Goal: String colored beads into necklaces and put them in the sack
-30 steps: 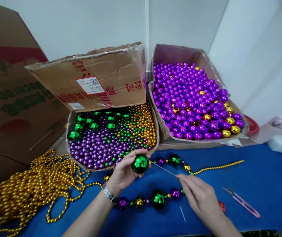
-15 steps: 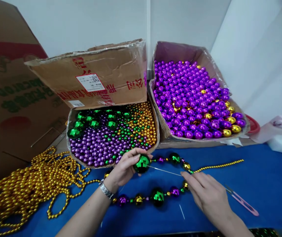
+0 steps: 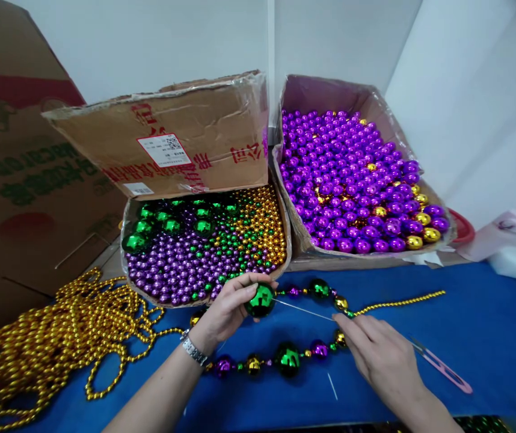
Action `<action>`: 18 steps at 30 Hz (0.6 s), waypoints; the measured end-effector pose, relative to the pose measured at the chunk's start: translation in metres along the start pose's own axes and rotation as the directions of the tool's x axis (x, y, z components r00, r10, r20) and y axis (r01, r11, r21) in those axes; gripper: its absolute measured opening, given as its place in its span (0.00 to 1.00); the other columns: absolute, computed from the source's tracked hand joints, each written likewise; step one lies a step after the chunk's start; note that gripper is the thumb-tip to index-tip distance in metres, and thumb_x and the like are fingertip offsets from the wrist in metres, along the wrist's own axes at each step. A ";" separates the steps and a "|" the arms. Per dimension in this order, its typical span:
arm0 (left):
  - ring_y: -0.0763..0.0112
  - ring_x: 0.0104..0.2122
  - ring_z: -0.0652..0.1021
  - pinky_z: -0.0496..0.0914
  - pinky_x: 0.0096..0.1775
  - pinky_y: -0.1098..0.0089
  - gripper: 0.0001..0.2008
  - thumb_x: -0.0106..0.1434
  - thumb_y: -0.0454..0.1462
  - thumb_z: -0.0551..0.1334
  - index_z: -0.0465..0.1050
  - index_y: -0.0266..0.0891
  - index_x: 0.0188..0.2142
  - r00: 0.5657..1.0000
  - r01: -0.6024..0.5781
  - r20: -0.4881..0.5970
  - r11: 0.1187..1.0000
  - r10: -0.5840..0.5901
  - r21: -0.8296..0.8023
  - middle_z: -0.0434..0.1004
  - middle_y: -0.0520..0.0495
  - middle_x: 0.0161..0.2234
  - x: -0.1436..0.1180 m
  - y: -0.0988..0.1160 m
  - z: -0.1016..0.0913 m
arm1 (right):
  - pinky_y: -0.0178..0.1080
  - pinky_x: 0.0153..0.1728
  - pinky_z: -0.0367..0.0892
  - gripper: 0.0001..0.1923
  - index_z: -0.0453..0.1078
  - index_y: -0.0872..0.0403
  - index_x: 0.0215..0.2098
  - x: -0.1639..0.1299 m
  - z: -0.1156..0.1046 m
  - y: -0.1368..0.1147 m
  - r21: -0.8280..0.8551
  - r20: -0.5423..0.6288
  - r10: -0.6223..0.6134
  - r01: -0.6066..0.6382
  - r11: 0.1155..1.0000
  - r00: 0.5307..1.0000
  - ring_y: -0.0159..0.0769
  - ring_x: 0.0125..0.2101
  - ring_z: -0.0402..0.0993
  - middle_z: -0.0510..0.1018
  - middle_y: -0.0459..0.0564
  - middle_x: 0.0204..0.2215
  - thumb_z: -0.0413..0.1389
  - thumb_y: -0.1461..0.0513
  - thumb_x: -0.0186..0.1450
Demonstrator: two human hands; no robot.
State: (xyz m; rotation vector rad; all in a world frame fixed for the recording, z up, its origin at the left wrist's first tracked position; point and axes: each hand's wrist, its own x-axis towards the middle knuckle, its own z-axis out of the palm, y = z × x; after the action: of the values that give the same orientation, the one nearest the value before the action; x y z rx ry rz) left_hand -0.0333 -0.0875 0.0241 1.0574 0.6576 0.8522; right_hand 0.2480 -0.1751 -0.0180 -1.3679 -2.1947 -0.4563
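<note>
Blue surface [image 3: 488, 313]: our left hand [image 3: 226, 310] clamps the green ball [image 3: 260, 300]; needle [image 3: 305, 310] runs rightward to our right hand's [image 3: 382, 355] pinched fingers.

Right hand [image 3: 382, 355] further right along the needle [image 3: 305, 310], away from the green ball [image 3: 260, 300].

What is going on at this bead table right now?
A person is stringing beads. The left hand holds a large green bead, and the right hand pinches a thin needle that runs into it. A partly strung strand lies on the blue table, in front of two cardboard boxes of loose beads.
</note>
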 end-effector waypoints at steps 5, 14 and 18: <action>0.63 0.35 0.76 0.70 0.22 0.75 0.17 0.61 0.39 0.58 0.70 0.33 0.48 0.999 0.021 -0.025 1.000 -0.022 -0.014 0.71 0.37 0.46 0.000 0.002 0.000 | 0.37 0.32 0.57 0.12 0.70 0.53 0.46 -0.001 0.000 0.001 0.027 0.003 0.002 -0.002 1.000 1.000 0.34 0.29 0.68 0.73 0.48 0.27 0.49 0.67 0.67; 0.64 0.36 0.76 0.70 0.27 0.73 0.17 0.61 0.41 0.59 0.70 0.34 0.48 0.999 0.016 -0.037 0.997 -0.013 0.079 0.72 0.38 0.47 0.000 0.002 0.000 | 0.38 0.29 0.54 0.13 0.70 0.53 0.45 0.000 0.000 -0.002 0.007 0.022 0.003 -0.003 1.000 1.000 0.34 0.26 0.65 0.72 0.48 0.26 0.48 0.68 0.67; 0.62 0.45 0.73 0.70 0.42 0.68 0.21 0.58 0.38 0.64 0.66 0.38 0.51 0.994 -0.029 -0.094 0.951 0.060 0.307 0.72 0.42 0.47 -0.002 0.000 0.015 | 0.38 0.28 0.54 0.13 0.70 0.53 0.44 0.005 0.006 -0.014 0.034 0.026 0.019 -0.020 0.999 0.999 0.34 0.25 0.65 0.71 0.47 0.24 0.46 0.67 0.67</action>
State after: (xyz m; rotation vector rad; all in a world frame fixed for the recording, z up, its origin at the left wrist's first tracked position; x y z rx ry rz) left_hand -0.0222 -0.0966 0.0302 1.3165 0.8752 0.8657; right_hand 0.2320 -0.1749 -0.0204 -1.3827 -2.1974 -0.3939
